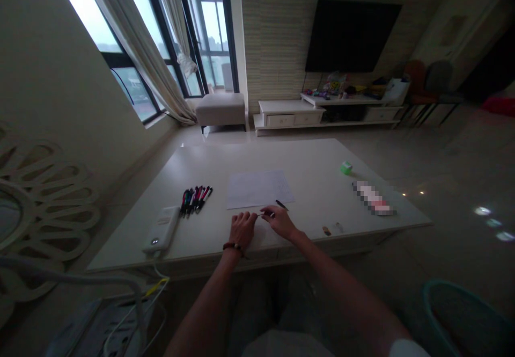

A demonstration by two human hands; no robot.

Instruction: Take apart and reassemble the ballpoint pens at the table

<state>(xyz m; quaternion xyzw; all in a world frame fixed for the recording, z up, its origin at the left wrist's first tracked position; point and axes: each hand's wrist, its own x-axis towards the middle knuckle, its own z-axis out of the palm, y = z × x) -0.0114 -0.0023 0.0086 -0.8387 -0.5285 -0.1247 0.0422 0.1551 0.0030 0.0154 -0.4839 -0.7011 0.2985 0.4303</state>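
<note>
Near the front edge of the white table, between two bare hands: a slim piece, thin and too small to identify; long axis roughly left to right, across the line of the forearms; left end at the fingertips of the left hand, right end at those of the right hand; both hands equally near, touching from opposite sides; fingers narrow, apparently pinching the piece from both ends, other fingers curled in; just beyond the right knuckles, a black pen-like piece, stubby, slanted, partly covered; cannot tell whether gripped or lying on the tabletop; just past the fingertips, a paper sheet, pale, flat, matte, four-cornered; to the left, a cluster of pens, slender cylinders side by side, dark with pink, teal and white parts; nearer the left corner, a power strip, white, long, box-shaped, probably hard plastic, cable trailing off the edge; on the left wrist, a bracelet, dark, seemingly beaded; to the right, a small brown scrap beside a clear bit; farther off, a green-and-white block, squat, and a pixelated strip, surface unreadable; tabletop smooth, faintly glossy.
</note>
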